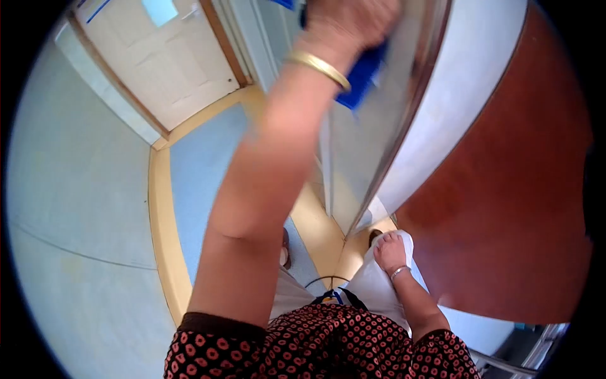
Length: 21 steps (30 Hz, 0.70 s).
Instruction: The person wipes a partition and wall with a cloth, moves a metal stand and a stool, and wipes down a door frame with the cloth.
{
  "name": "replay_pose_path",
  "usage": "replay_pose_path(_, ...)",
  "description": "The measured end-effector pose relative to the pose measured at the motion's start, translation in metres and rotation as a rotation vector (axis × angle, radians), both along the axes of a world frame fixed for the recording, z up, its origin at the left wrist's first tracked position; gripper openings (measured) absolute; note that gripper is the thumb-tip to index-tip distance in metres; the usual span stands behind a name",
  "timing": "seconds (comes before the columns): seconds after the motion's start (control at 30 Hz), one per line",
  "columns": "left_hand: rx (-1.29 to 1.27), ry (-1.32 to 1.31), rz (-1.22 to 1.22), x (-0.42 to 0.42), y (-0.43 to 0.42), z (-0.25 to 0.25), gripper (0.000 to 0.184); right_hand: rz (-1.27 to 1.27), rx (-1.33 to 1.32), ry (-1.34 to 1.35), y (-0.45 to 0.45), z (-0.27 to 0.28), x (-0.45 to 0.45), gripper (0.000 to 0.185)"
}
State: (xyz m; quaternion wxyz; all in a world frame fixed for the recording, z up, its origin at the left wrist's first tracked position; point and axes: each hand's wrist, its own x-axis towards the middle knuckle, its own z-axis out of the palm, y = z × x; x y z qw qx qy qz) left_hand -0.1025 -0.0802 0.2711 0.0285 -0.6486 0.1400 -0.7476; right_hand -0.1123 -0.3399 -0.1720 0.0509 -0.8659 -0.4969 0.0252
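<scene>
My left hand (353,19) is raised at the top of the view, a gold bangle on its wrist. It is closed on a blue cloth (363,76), which hangs below the palm against a pale panel (379,107). Motion blurs the hand, and its fingertips are partly cut off by the frame's upper edge. Lower right, my right hand (391,252) rests on the knee of my white trousers (372,278). Its fingers lie over the knee with nothing in them, and a silver bracelet circles that wrist.
A cream door (164,57) in a brown frame stands at the upper left. Beside it runs a pale wall (82,189). The floor has a blue area (202,170) with yellow borders. A large reddish-brown panel (505,189) fills the right side, with metal rails (536,354) below.
</scene>
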Motion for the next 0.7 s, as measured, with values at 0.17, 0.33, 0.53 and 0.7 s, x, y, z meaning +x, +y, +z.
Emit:
replay_pose_path(0.17,-0.153,0.026,-0.098,-0.009,0.010,-0.015,0.057,0.000,0.005,-0.061,0.000,0.000,0.001,0.028)
replay_pose_path(0.33,-0.309,0.080,-0.132,-0.008,0.004,-0.089,0.047,-0.006,-0.004,0.011,0.002,0.003,0.003,0.028)
replay_pose_path(0.53,-0.741,0.558,-0.101,-0.036,-0.030,-0.237,0.054,0.000,-0.008,-0.023,0.008,0.000,0.001,0.029)
replay_pose_path(0.7,-1.039,0.783,-0.175,-0.058,-0.070,-0.346,0.058,0.011,-0.044,-0.020,0.010,0.002,0.001,0.029)
